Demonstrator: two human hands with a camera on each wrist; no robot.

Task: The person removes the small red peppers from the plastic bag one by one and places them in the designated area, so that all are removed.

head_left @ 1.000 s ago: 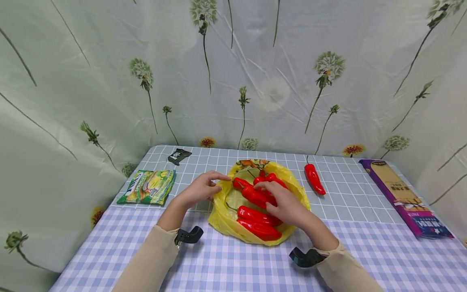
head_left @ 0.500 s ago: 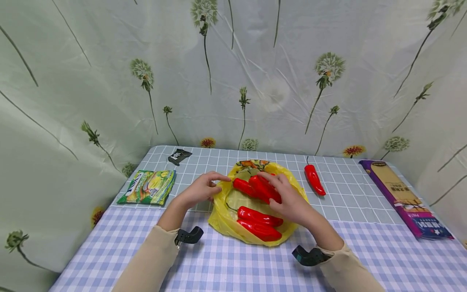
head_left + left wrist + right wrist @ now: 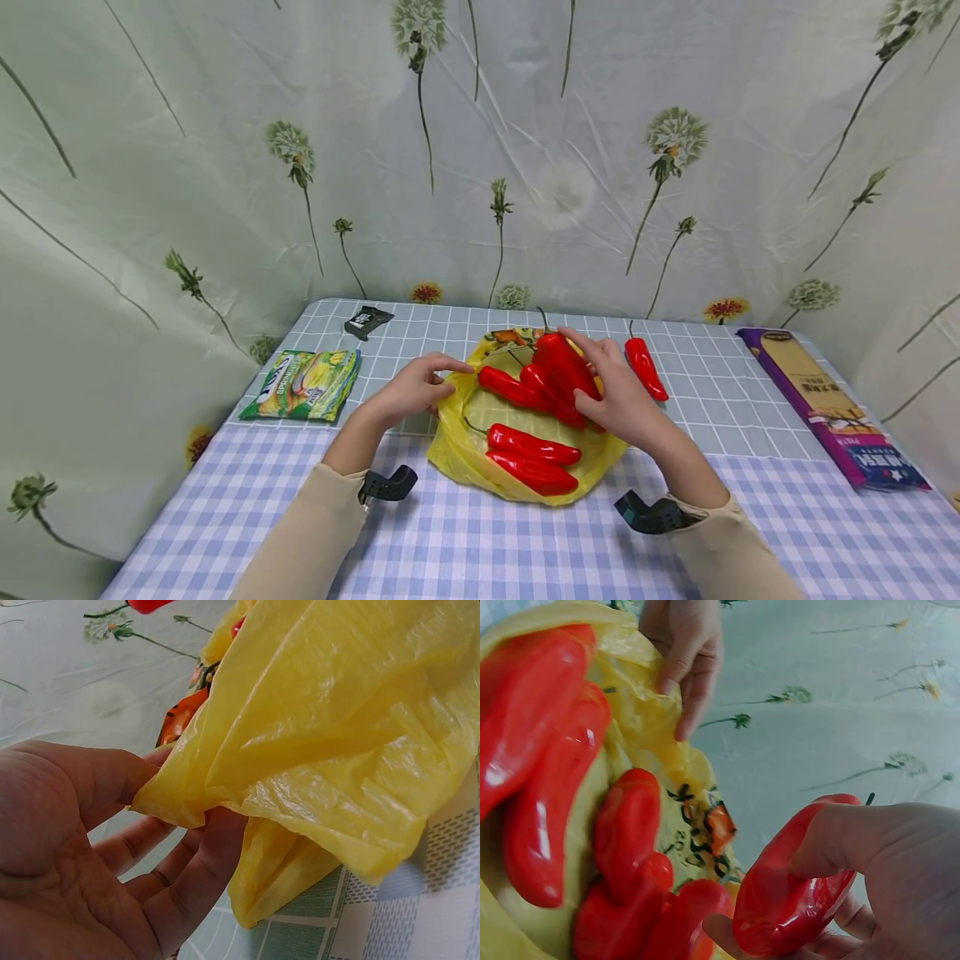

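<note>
A yellow plastic bag [image 3: 457,458] stands with its mouth spread wide, several red peppers [image 3: 534,444] lying inside. My left hand [image 3: 412,390] pinches its left rim; in the left wrist view the thumb and fingers have the edge of the yellow film [image 3: 322,742] between them. Over the bag's far right side, my right hand [image 3: 622,400] grips one red pepper [image 3: 562,360], stem pointing away. In the right wrist view the thumb lies across this held pepper [image 3: 769,896], above the others.
One more red pepper [image 3: 645,367] lies on the table right of the bag. A green and yellow packet [image 3: 306,383] and a small black packet [image 3: 367,322] lie to the left. A long purple pasta pack [image 3: 832,408] lies far right. A floral sheet [image 3: 480,150] hangs behind.
My right hand has taken a pepper from the pile and raised it up and to the right, over the bag's far rim. My left hand has stayed at the rim.
</note>
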